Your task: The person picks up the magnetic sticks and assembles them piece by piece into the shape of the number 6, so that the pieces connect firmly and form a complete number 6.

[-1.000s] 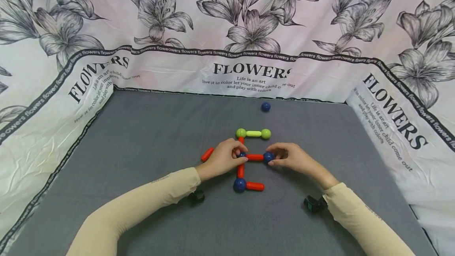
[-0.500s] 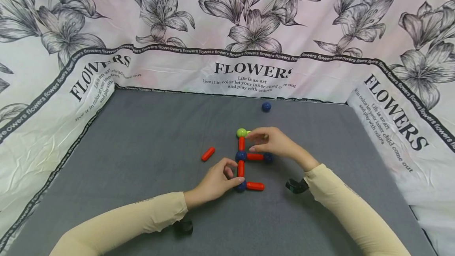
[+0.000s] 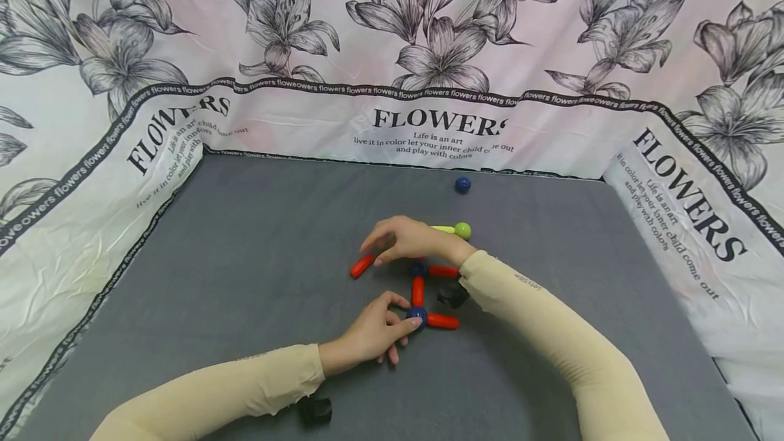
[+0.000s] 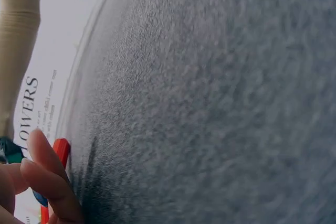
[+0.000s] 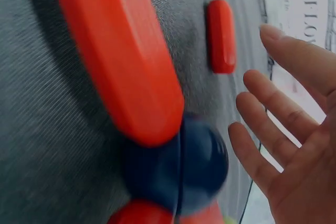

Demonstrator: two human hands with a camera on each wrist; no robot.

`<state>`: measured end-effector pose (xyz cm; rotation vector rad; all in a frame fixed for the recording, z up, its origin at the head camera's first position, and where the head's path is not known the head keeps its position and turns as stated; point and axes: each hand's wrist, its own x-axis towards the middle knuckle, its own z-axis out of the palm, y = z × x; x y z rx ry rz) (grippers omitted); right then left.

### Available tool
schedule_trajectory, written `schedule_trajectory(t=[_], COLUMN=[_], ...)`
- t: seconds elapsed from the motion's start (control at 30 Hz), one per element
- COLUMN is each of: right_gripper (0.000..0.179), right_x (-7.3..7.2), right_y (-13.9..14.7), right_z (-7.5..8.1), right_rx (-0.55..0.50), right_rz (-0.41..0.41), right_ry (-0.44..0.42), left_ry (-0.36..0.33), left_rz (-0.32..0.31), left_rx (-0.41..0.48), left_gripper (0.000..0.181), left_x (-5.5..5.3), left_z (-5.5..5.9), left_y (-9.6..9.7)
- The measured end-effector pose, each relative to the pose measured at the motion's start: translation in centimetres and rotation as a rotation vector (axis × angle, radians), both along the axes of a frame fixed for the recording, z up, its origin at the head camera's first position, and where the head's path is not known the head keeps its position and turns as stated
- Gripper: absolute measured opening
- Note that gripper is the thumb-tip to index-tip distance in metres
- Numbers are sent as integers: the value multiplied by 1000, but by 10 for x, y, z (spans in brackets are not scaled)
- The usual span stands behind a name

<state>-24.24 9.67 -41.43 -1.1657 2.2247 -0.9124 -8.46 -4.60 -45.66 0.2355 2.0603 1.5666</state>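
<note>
My left hand has its thumb and index finger on either side of the lower blue ball. From that ball one red rod points right and another red rod runs up to the middle blue ball. Fingers spread, my right hand hovers over the loose red rod. The right wrist view shows a gap between those fingers and the loose rod. My right hand and sleeve cover the upper left corner of the ball-and-rod figure and the right end of its middle row.
At the figure's top a light green rod meets a green ball. A separate blue ball lies near the far edge of the grey tabletop. Floral cloth surrounds the table at the back and sides.
My right hand has left the right-hand blue ball and crossed left to the loose red rod. My left hand has shifted from the middle ball down to the lower one.
</note>
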Motion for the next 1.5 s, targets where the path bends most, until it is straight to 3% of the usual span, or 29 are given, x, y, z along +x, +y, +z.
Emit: schedule_trajectory(t=[0.2, 0.57, 0.8, 1.17, 1.5], right_gripper=[30, 26, 26, 26, 25], right_x=[-6, -13, -12, -9, -6], right_y=[-22, -39, -42, -40, -29], right_z=[-5, -15, -13, -10, 3], right_rx=[109, 164, 174, 166, 160], right_rz=[59, 114, 156, 161, 96], right_ry=[65, 55, 75, 83, 92], left_ry=[-74, -83, -90, -90, -88], left_rz=[-9, -20, -23, -24, -32], left_rx=[91, 123, 130, 120, 127], left_gripper=[43, 43, 41, 41, 42], left_x=[0, 0, -1, 0, -2], left_z=[-3, -5, -7, -7, -9], left_y=[0, -2, -2, -2, -2])
